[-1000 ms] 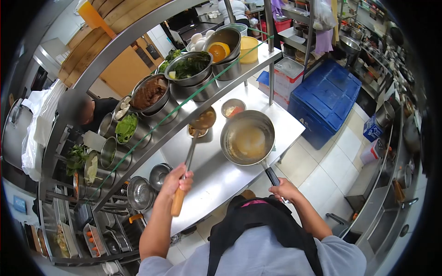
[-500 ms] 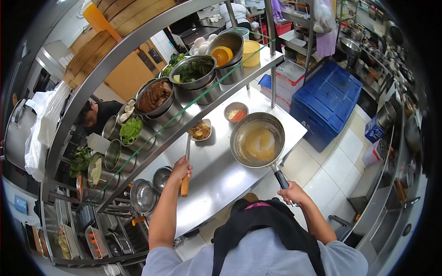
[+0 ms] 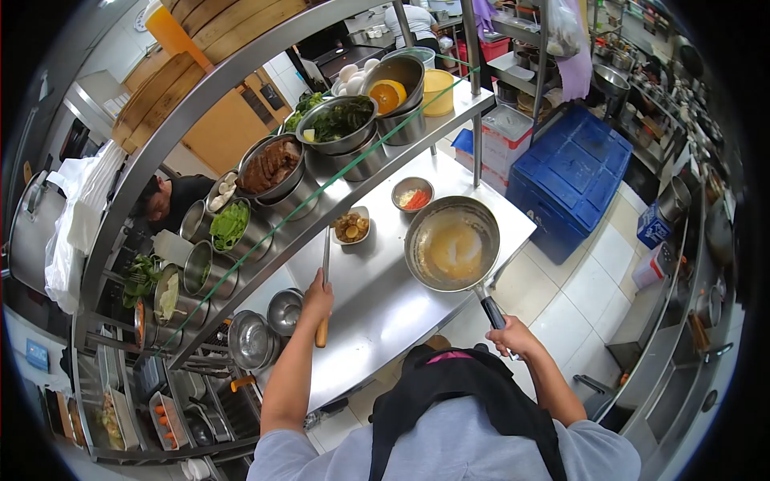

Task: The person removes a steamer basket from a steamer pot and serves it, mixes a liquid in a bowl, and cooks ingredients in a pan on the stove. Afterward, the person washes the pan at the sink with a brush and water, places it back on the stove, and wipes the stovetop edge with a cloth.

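My left hand (image 3: pixel 318 300) is closed round a long metal utensil with a wooden handle (image 3: pixel 322 332). Its shaft points up toward the shelf, and I cannot make out its far end. A small bowl of brown, chunky food (image 3: pixel 351 226) sits just right of that end. In my right hand (image 3: pixel 514 337) is the black handle of a frying pan (image 3: pixel 451 244), held over the table's right edge. Cloudy yellowish liquid lies in the pan. Behind the pan stands a small steel bowl (image 3: pixel 412 195) with red and pale chopped pieces.
Above the steel table (image 3: pixel 361 321) runs a shelf carrying metal pots of greens, brown meat (image 3: pixel 273 166) and eggs. Steel bowls (image 3: pixel 251 340) stand at the table's left. On the floor is a large blue bin (image 3: pixel 569 180). Another person (image 3: pixel 172 200) is behind the shelf.
My left hand and the utensil have turned slightly, with the handle's lower end a little further down. The frying pan stays nearly where it was.
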Tool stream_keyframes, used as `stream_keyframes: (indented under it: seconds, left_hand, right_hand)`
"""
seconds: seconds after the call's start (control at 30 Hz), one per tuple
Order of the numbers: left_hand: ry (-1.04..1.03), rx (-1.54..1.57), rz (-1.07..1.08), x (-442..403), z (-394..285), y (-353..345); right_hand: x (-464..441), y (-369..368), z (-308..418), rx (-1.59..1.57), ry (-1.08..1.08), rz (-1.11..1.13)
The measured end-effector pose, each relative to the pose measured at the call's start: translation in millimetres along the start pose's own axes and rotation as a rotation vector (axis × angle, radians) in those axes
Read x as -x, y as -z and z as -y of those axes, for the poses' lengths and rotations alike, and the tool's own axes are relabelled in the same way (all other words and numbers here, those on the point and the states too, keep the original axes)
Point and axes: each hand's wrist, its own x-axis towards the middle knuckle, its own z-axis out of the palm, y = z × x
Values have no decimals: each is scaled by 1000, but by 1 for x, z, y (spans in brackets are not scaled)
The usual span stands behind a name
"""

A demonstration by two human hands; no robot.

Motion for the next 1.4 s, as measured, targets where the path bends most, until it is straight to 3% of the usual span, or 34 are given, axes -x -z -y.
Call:
stream_keyframes:
  seconds: [0.17, 0.23, 0.37, 0.47, 0.53, 0.57, 0.63, 0.73, 0.8, 0.87, 0.93, 1.03, 1.13, 1.33, 1.4]
  left_hand:
    - [-53, -86, -24, -6, 28, -11]
    - [-252, -168, -169, -1, 35, -16]
    - [-192, -163, -158, 14, 38, -25]
    - [-290, -175, -287, 18, 38, -31]
    - [-51, 275, 3, 17, 33, -24]
    - [-56, 282, 7, 18, 39, -25]
    - [120, 901, 126, 15, 50, -25]
    - [0, 857, 238, 50, 35, 0]
    - [32, 721, 263, 71, 17, 9]
    - [-176, 234, 313, 80, 6, 1]
    - [-704, 61, 33, 76, 14, -26]
    - [-613, -234, 104, 101, -12, -20]
    - [-513, -411, 207, 115, -2, 35]
    - [-387, -265, 211, 91, 5, 43]
    - [-578, -180, 57, 82, 19, 22]
  right_hand:
    - [1, -2, 5, 15, -7, -7]
    - [1, -1, 5, 15, -13, -14]
    - [-4, 1, 2, 11, 9, -1]
    - [-6, 1, 2, 11, -19, -9]
    - [-7, 0, 3, 44, 12, -17]
    - [-9, 0, 3, 47, 13, -25]
    - [-13, 0, 4, 42, 27, -7]
    - [-9, -2, 12, 109, 22, -21]
    - [-14, 1, 11, 154, 12, -2]
    - [-18, 0, 14, 186, 26, 10]
    - [-20, -2, 18, 198, 26, 29]
    - [-19, -6, 25, 199, 28, 45]
    - [-21, 0, 24, 195, 23, 58]
    - [-18, -10, 25, 229, 27, 37]
    - [-18, -16, 32, 258, 33, 11]
